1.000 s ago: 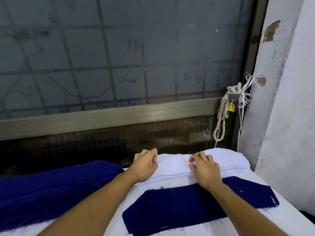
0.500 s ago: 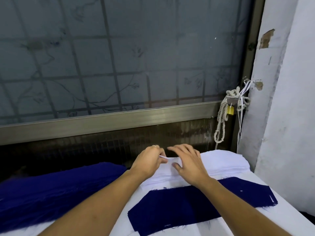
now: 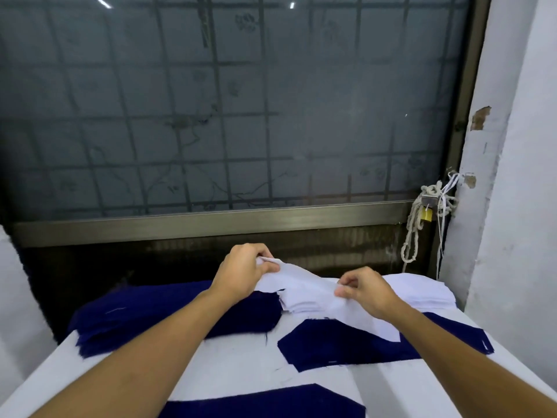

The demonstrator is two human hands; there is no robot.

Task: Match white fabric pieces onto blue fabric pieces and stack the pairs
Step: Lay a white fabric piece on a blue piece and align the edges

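My left grip (image 3: 244, 273) pinches one end of a white piece (image 3: 304, 285); my right grip (image 3: 366, 289) pinches it further along, fingers curled, holding it just above the white stack (image 3: 422, 292) at the back of the white worktop (image 3: 241, 366); a blue piece (image 3: 346, 345) lies flat in front; a blue stack (image 3: 156, 315) sits left; behind, a frosted window (image 3: 241, 116); a rope (image 3: 413, 233) and padlock (image 3: 426, 215) hang beside the chipped wall (image 3: 518, 206).

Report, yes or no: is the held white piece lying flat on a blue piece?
No, left hand and right hand pinch the white piece up, draped between them.
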